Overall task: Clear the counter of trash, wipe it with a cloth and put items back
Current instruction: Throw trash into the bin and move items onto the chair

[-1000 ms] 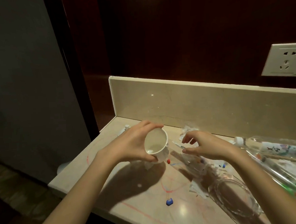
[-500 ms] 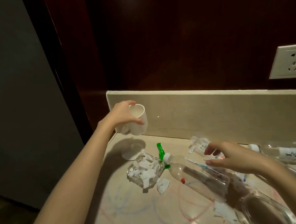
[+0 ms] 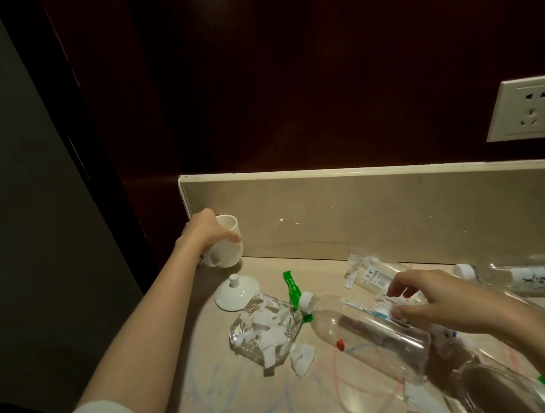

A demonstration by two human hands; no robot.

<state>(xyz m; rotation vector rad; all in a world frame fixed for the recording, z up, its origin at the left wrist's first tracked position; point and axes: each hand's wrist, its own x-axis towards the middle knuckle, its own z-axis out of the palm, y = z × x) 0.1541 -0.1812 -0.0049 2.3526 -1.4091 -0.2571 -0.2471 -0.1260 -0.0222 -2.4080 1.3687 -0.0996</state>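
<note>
My left hand (image 3: pixel 206 231) grips a white cup (image 3: pixel 226 247) that stands upright in the counter's far left corner, against the beige backsplash. The cup's white lid (image 3: pixel 235 292) lies upside down just in front of it. My right hand (image 3: pixel 430 299) hovers with loosely curled fingers over a clear plastic bottle (image 3: pixel 365 331) lying on its side, holding nothing. A crumpled clear wrapper (image 3: pixel 264 333) with white paper scraps lies on the beige counter (image 3: pixel 185 371), which is scribbled with red and blue lines.
A green plastic strip (image 3: pixel 291 285) lies by the bottle's cap. A labelled bottle (image 3: pixel 518 276) lies at the far right and a small tube (image 3: pixel 374 275) near the backsplash. A large clear bottle (image 3: pixel 499 387) sits at the lower right. A wall socket (image 3: pixel 528 107) is above.
My left hand carried the cup from the middle of the counter to the far left corner and lowered it onto the surface. My right hand stayed over the lying bottle.
</note>
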